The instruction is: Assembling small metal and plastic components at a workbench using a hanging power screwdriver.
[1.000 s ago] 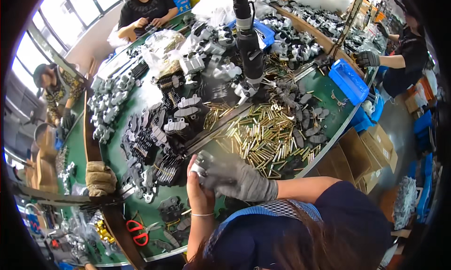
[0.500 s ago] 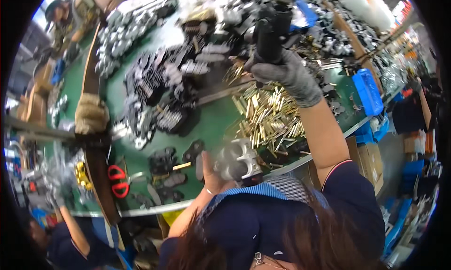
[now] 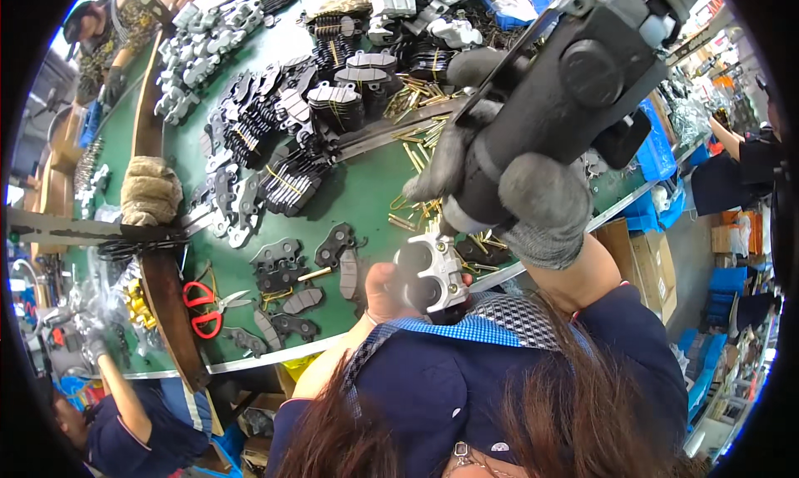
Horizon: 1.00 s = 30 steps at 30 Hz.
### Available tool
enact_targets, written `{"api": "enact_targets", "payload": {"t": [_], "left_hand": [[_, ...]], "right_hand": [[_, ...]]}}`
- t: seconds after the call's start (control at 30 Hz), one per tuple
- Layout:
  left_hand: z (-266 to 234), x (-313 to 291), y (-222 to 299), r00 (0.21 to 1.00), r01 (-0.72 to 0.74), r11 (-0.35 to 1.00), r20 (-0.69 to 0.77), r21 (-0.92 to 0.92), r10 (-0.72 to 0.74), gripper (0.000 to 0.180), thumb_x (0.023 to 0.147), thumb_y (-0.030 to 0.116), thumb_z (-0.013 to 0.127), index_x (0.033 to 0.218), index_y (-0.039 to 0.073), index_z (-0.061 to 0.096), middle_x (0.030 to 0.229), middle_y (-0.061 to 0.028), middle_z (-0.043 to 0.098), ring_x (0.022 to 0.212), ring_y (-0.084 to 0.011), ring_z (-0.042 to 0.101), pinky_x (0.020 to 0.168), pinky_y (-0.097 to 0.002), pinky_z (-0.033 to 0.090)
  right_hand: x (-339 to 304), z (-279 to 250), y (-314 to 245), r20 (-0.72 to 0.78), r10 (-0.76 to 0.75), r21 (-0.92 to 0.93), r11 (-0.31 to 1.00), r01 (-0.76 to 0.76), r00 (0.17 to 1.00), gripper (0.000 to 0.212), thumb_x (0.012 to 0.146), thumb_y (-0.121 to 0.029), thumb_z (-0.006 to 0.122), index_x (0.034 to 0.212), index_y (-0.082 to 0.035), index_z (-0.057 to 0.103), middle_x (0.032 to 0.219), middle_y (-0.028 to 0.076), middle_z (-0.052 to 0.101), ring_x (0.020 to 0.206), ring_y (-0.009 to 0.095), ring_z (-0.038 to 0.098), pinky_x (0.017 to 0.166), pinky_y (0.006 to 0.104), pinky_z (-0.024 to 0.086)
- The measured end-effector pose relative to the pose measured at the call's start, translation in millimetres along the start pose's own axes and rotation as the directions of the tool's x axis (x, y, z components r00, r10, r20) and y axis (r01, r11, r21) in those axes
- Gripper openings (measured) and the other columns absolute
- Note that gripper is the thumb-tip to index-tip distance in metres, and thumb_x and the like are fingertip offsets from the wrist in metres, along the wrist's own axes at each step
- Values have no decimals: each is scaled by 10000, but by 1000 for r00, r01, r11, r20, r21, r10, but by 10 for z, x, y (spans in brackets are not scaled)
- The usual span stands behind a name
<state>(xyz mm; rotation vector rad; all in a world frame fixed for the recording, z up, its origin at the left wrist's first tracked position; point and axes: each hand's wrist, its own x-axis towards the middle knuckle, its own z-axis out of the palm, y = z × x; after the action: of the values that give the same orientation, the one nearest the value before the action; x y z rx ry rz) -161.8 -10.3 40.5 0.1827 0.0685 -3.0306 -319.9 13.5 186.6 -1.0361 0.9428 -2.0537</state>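
My right hand [image 3: 545, 199], in a grey glove, is wrapped round a black power screwdriver [image 3: 574, 87] that slants down to the left. The driver's tip comes down at the upper edge of a silver brake caliper [image 3: 452, 280]; whether they touch I cannot tell. Close to my chest, my bare left hand [image 3: 381, 291] holds that caliper, its two round bores facing up, with most of the fingers hidden beneath. Brass-coloured pins [image 3: 420, 158] lie in a pile just beyond, partly covered by my right hand. Loose brake pads [image 3: 301, 300] lie left of the caliper.
Stacked brake pads [image 3: 291, 178] and silver calipers [image 3: 204, 45] cover the green table's far side. Red-handled scissors [image 3: 204, 307] lie by a brown divider [image 3: 171, 320] at left. A blue bin [image 3: 657, 149] stands at the right edge. Other people work at left and right.
The power screwdriver has come down and toward me in my right hand, from above the pin pile to the caliper. My left hand still holds the caliper in about the same place.
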Motion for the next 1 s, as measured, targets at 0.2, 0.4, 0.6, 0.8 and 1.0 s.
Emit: {"api": "enact_targets", "payload": {"t": [0.2, 0.4, 0.6, 0.8, 1.0], "left_hand": [[-45, -12, 20, 999, -41, 998, 3, 38, 41, 725, 675, 419, 591, 1241, 2, 413, 1068, -224, 554, 995, -414, 544, 811, -514, 477], [-22, 78, 257, 832, -255, 930, -430, 265, 350, 351, 854, 321, 452, 1124, 114, 534, 1114, -62, 565, 1071, -260, 516, 910, -464, 404], [591, 356, 358, 880, -262, 709, -139, 655, 454, 405, 905, 290, 412, 1255, 84, 417, 1085, -100, 542, 968, -246, 551, 832, -391, 459], [883, 794, 197, 986, -136, -188, 152, 973, 74, 612, 811, 110, 603, 1330, 4, 297, 1099, -117, 338, 1010, -217, 491, 871, -319, 438], [1004, 728, 259, 964, -135, 81, 112, 988, 239, 385, 862, 136, 526, 1209, -4, 432, 845, -79, 519, 731, -248, 627, 673, -346, 532]], "right_hand": [[-22, -14, 26, 39, 39, -40, 998, -37, 998, 745, 743, -326, 700, 1290, 20, 331, 992, 151, 542, 864, 238, 576, 767, 339, 482], [-95, -281, -123, -42, 42, -211, 976, -50, 998, 754, 737, -330, 715, 1300, -1, 335, 1114, 149, 520, 952, 241, 556, 806, 307, 456], [-645, -650, 246, -42, -149, -786, 615, 59, 988, 726, 743, -365, 699, 1274, -2, 363, 1129, 192, 509, 1042, 304, 524, 924, 410, 403], [-715, -988, 164, -30, 202, -210, 956, -204, 979, 419, 713, -202, 652, 1060, -13, 512, 1006, 148, 544, 842, 276, 583, 742, 330, 490], [-615, -1764, -23, -227, 455, 807, 582, -95, 861, 440, 806, -323, 620, 1156, -88, 495, 958, 75, 586, 859, 202, 604, 690, 300, 512]]}}
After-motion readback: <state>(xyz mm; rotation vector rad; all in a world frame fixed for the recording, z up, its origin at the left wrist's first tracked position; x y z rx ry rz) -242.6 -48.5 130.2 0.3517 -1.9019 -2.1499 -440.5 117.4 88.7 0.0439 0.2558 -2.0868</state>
